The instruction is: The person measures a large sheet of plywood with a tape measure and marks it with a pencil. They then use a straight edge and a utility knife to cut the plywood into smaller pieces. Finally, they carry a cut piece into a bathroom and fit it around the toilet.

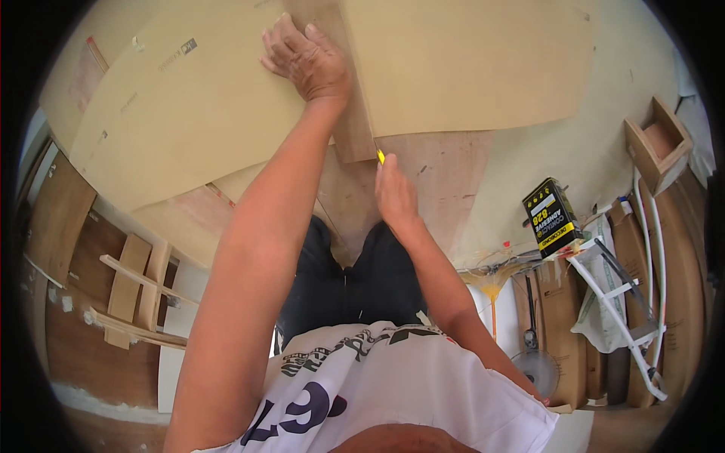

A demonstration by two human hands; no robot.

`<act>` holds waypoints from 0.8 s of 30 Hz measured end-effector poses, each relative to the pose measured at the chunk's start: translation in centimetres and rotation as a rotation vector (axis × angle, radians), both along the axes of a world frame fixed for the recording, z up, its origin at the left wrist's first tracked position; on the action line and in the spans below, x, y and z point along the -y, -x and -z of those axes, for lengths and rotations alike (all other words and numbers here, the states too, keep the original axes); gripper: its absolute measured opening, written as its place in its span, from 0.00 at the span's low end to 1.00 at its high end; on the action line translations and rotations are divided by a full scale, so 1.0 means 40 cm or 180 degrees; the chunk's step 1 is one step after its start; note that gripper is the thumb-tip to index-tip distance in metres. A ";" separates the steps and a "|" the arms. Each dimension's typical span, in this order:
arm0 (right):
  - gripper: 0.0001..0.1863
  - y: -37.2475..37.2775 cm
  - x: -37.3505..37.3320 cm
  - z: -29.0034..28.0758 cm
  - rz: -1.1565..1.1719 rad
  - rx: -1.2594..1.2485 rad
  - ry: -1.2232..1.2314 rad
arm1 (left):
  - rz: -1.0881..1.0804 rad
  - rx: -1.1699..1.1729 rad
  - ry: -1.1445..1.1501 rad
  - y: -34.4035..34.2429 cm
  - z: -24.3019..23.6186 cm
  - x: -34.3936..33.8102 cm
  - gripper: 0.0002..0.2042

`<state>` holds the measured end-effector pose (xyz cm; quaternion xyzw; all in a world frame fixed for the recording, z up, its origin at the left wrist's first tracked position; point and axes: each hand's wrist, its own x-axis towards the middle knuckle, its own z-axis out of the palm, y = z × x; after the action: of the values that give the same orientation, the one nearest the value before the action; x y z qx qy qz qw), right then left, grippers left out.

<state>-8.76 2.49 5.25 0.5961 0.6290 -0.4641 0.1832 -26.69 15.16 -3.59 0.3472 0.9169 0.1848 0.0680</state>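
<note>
My left hand (302, 64) rests on a long wooden strip (352, 124), fingers apart and slightly bent, pressing near its far part. The strip lies across a large tan sheet (468, 68) with a curving near edge. My right hand (396, 192) grips a yellow utility knife (381, 155), its tip at the strip's right edge near the sheet's edge. Plywood (438, 174) shows beneath and in front of the sheet.
A small wooden box (653, 140) and a black-and-yellow adhesive tin (550, 219) stand at the right, above an aluminium stepladder (612, 302), a straw broom (493, 294), a fan (540, 377) and leaning boards. Wooden slats and frames (132, 279) lie at the lower left.
</note>
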 end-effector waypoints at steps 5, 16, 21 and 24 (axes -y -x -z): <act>0.10 0.004 -0.010 0.015 0.0077 0.0070 0.0057 | 0.0050 -0.0055 -0.0071 0.008 0.014 -0.015 0.23; 0.10 0.032 -0.162 -0.071 0.0564 -0.0316 0.0183 | -0.0043 -0.0098 0.0035 0.006 0.002 -0.009 0.23; 0.10 0.198 -0.406 0.007 0.0804 -0.0961 -0.0649 | -0.0041 -0.0130 0.0055 0.001 0.008 -0.002 0.24; 0.11 0.321 -0.558 0.076 0.0637 -0.1172 -0.1128 | -0.0043 -0.0079 0.0114 0.001 0.010 -0.007 0.24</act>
<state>-21.61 24.80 2.23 0.5837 0.6611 -0.4632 -0.0882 -26.73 15.44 -3.99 0.3420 0.9232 0.1644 0.0616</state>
